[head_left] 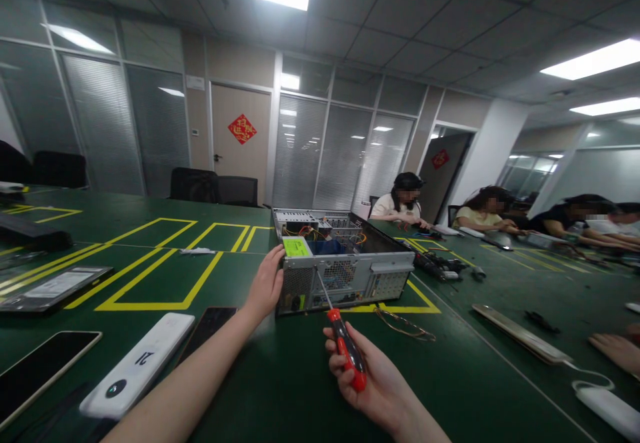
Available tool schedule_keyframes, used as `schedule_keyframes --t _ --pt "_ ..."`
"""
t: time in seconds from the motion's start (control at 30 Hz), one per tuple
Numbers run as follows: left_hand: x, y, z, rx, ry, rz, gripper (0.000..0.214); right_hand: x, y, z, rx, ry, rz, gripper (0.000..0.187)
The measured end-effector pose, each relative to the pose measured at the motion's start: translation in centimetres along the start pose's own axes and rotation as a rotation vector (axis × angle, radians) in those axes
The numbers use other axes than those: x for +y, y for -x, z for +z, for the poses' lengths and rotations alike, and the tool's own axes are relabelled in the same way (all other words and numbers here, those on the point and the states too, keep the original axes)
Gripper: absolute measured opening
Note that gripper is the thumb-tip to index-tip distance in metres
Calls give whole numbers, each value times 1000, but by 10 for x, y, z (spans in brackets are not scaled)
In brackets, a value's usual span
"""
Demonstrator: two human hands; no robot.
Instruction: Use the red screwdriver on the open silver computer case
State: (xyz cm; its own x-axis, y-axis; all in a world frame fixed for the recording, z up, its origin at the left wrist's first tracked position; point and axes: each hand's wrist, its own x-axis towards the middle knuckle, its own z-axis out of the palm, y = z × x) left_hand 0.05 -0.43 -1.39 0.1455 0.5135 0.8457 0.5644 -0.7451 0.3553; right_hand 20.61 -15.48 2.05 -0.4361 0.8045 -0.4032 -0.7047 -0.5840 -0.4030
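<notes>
From the near edge of the desk [280, 390], our right hand [377, 370] reaches up, its fingers curled closed around the handle of a red-and-black screwdriver [346, 350]. The shaft slants away to the near panel of an open computer case [363, 264], in the middle of the desk; whether the tip touches it, we cannot tell. Our left arm stretches from the near left corner, and the left hand [266, 286], half open, lies against the case's near left corner, holding nothing else.

Towards the desk's near left corner we see a phone [43, 376] and a white oblong device [137, 370]; farther along the left, a hard drive [65, 284]. Yellow tape [150, 306] marks the green top.

Beyond, at least 4 people [395, 206] sit along the right side, and 2 black chairs [193, 184] stand at the far edge, before a door [240, 96] and glass partitions [345, 150].
</notes>
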Motion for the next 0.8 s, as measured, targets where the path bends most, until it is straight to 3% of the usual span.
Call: schedule_keyframes --t 0.27,0.4,0.57,0.7,0.8 --pt "1 0 -1 -10 -9 -9 42 -4 0 -4 -95 -134 25 25" --pt "1 0 -1 -3 -13 -6 42 -1 0 -1 -25 -78 -12 18" --pt "1 -1 0 -3 1 -2 42 2 1 3 -10 47 -12 33" --pt "0 0 0 0 1 5 42 -1 1 0 -94 -83 -4 28" --pt "0 0 0 -1 -1 4 42 -3 1 0 -71 -139 8 24"
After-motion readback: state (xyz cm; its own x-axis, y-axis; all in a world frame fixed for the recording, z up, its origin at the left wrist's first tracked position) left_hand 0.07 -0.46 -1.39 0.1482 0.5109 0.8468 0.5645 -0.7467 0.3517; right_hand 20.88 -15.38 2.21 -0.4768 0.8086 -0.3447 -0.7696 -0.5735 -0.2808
